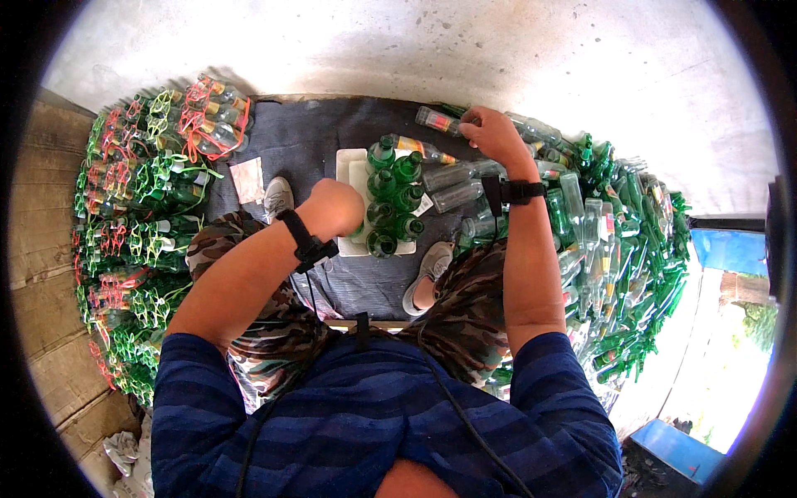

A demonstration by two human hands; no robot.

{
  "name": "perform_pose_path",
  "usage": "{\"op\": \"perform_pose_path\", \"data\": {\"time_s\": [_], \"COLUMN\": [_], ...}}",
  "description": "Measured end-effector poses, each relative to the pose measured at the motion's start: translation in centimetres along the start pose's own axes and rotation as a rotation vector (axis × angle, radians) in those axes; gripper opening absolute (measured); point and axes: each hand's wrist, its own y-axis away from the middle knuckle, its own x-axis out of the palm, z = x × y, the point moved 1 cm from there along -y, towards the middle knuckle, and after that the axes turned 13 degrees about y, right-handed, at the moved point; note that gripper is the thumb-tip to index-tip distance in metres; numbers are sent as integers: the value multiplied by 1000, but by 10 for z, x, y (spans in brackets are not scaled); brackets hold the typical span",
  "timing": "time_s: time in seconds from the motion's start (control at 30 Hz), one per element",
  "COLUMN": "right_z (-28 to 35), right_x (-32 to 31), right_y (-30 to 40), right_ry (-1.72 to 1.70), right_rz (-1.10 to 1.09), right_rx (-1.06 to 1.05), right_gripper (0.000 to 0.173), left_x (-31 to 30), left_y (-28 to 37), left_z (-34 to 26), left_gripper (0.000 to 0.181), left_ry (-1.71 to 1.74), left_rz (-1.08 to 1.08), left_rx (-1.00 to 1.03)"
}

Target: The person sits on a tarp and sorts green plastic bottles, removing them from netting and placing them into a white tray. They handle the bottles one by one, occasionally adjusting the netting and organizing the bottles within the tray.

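In front of me, between my feet, a white tray (352,163) holds several upright green glass bottles (381,183) in close rows. My left hand (336,208) is closed at the tray's left side, around the top of another green bottle (357,231); only a sliver of its glass shows below the fingers. Farther out on the right, my right hand (493,134) has its fingers curled on the narrow end of a clear glass bottle (438,120) with a label. That bottle lies on its side, base pointing left, its neck hidden by the hand.
Loose clear and green bottles (601,249) are heaped on the right. A labelled bottle (420,149) lies beyond the tray. Bundles of bottles tied with red and green straps (215,118) are stacked on the left. Dark matting (299,124) covers the floor up to a pale wall (398,50).
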Motion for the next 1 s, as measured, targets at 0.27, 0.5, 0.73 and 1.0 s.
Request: {"op": "perform_pose_path", "data": {"time_s": [0.27,0.5,0.73,1.0], "right_z": [-9,-14,-8,-8], "right_x": [5,8,5,4], "right_y": [-5,-5,-3,-2], "right_ry": [77,105,97,86], "right_rz": [3,-32,-34,-23], "right_rx": [-53,-72,-69,-29], "right_gripper": [29,29,29,34], "left_x": [7,7,30,34], "left_y": [-4,-8,-9,-12], "left_z": [-7,-16,-6,-12], "left_gripper": [17,20,18,19], "left_ry": [-8,-14,20,94], "left_rz": [64,161,42,48], "left_rx": [-22,-82,60,-8]}}
